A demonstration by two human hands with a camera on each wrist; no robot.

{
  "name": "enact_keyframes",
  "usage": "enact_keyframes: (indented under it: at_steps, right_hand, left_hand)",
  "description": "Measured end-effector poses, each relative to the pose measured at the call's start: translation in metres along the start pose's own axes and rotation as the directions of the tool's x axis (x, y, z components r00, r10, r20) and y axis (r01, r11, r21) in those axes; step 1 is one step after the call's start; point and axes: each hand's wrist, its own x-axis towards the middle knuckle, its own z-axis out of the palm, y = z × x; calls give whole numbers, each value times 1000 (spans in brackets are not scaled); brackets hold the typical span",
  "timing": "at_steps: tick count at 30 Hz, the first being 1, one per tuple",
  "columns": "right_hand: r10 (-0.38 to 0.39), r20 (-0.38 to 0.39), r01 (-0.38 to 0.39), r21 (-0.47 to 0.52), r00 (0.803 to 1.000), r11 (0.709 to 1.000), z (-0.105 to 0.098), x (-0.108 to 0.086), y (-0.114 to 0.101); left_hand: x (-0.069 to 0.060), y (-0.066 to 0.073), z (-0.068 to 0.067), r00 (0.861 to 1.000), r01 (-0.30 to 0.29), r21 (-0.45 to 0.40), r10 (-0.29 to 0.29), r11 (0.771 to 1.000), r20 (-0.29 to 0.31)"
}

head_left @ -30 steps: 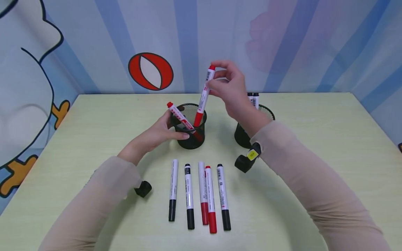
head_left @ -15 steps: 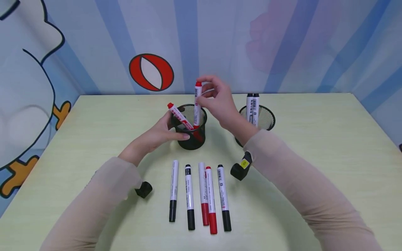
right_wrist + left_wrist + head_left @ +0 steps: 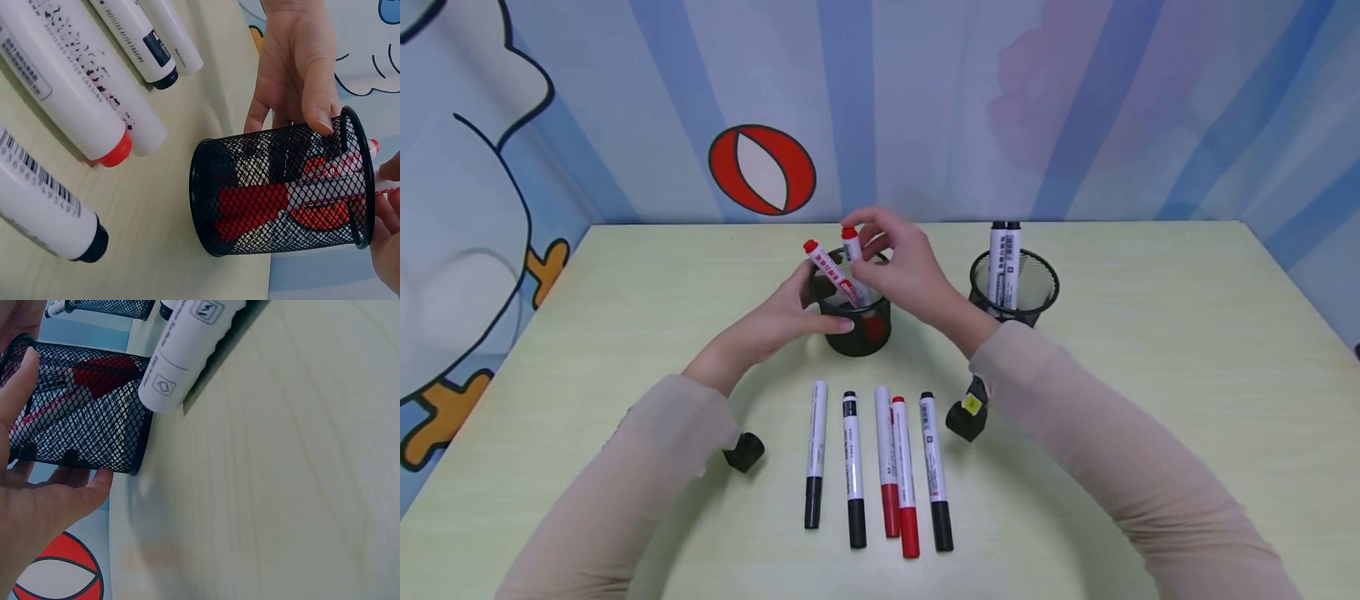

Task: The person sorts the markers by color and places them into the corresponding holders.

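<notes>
A black mesh pen cup point(image 3: 859, 340) stands on the table, gripped at its left side by my left hand point(image 3: 771, 321), thumb across the near side and fingers behind. One red marker point(image 3: 831, 271) leans in it to the left. My right hand point(image 3: 910, 271) pinches a second red marker point(image 3: 852, 243) near its upper end, its lower part down inside the same cup. Through the mesh in the right wrist view, the red caps point(image 3: 253, 206) lie close to the cup's bottom. Right-hand fingertips point(image 3: 389, 181) show only partly there, at the cup's mouth.
A second mesh cup point(image 3: 1037, 287) with two black markers point(image 3: 1011, 262) stands at the back right, its lower part behind my right sleeve. In front lie several markers in a row, including a black one point(image 3: 813, 454) and a red one point(image 3: 906, 479).
My right hand has moved left and down, lowering the red marker deeper into the left cup. The left hand keeps its hold on the cup. More of the right cup shows.
</notes>
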Motion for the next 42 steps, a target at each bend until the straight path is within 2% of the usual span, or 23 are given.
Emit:
enact_keyframes:
  at_steps: [6,16,23,29,35,42]
  right_hand:
    - [-73,61,80,-122,996,989,6,-1,-1]
    - [-161,127,186,-222,979,957,14,-1,-2]
    - [-150,151,186,-261,977,947,15,-3,0]
    - [-171,156,208,-264,973,942,13,-4,-2]
    - [-150,135,181,-257,979,949,5,-3,-8]
    - [-148,88,164,-223,985,961,-20,-4,-17]
  left_hand:
    - [1,-1,0,1000,-1,-5,1,1000,8]
    - [0,-1,0,1000,-21,-8,21,1000,12]
    - [0,-2,1,998,-60,-4,60,998,17]
    - [0,-2,0,997,-79,-1,79,997,13]
    - [-3,1,-2,999,-32,55,32,998,-6]
    - [-11,9,-12,999,9,119,-4,993,-42]
